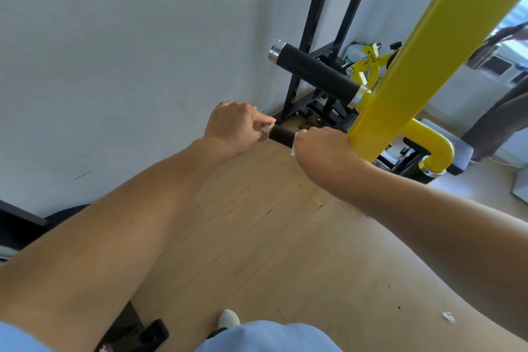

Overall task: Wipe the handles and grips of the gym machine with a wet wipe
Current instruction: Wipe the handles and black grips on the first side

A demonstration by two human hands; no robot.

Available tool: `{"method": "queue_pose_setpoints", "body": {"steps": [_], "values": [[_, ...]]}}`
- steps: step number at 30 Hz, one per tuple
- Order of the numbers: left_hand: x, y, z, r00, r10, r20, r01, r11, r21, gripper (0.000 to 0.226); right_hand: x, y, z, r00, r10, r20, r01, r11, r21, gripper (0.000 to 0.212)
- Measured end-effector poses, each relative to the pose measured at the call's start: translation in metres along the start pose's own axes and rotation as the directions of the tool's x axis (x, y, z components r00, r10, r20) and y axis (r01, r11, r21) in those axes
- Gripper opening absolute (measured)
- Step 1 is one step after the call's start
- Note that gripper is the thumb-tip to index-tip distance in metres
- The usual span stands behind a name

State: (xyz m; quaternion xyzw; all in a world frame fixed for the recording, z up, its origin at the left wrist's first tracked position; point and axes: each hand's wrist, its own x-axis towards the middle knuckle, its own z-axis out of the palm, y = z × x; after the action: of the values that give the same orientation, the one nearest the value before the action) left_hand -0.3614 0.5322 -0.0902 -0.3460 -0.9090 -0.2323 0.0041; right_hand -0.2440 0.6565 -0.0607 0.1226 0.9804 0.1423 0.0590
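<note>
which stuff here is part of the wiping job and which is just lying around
In the job:
- short black foam grip
- white wet wipe
- left hand at its steel end
- right hand
- longer black foam handle

Lying about:
- black phone-like object
- white scrap on the wooden floor

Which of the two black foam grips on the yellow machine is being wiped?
The thinner, lower black grip, held between the left hand and right hand with the white wipe; the thicker upper black grip is untouched.

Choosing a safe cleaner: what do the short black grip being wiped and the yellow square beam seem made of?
Short black grip: matte, probably rubber or foam; no glare, with a shiny metal end cap. Yellow square beam: likely painted steel; smooth, glossy, even colour.
</note>
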Motion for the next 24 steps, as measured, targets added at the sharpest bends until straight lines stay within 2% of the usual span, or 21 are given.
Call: {"method": "queue_pose_setpoints", "body": {"steps": [3,6,9,11,14,17,21,24], "values": [[0.0,0.001,0.001,1.0,0.004,0.009,-0.004,1.0,-0.003,0.037,0.011,-0.002,0.003,0.998,0.03,-0.058,-0.026,0.997,0.077,0.034],[-0.001,-0.001,0.002,1.0,0.002,0.009,-0.002,1.0,-0.029,0.031,0.02,-0.016,0.006,0.987,0.034,-0.154,-0.007,0.984,0.175,0.018],[0.0,-0.001,0.002,1.0,0.022,-0.009,-0.022,1.0,-0.018,0.028,0.023,-0.028,0.005,0.981,0.031,-0.194,0.015,0.973,0.231,0.016],[0.001,0.0,0.001,1.0,0.029,-0.002,-0.029,1.0,0.004,0.029,0.019,-0.021,0.004,0.992,0.036,-0.123,-0.02,0.992,0.128,0.02],[0.003,0.001,0.002,0.999,0.034,0.0,-0.034,0.999,0.015,0.035,0.008,-0.001,0.002,0.999,0.013,0.032,-0.008,0.987,-0.16,0.035],[0.003,0.002,0.004,1.0,0.022,-0.006,-0.022,1.0,-0.002,0.036,0.003,0.004,0.001,0.995,-0.013,0.095,0.036,0.97,-0.24,0.04],[0.003,0.002,0.003,1.0,0.018,0.005,-0.018,0.998,-0.067,0.037,0.012,0.001,0.001,0.998,0.058,0.015,-0.057,0.998,-0.015,0.037],[0.004,0.0,0.0,1.0,0.007,0.017,-0.005,0.998,-0.065,0.032,0.023,-0.014,-0.004,0.997,0.062,-0.044,-0.056,0.99,0.13,0.028]]}}
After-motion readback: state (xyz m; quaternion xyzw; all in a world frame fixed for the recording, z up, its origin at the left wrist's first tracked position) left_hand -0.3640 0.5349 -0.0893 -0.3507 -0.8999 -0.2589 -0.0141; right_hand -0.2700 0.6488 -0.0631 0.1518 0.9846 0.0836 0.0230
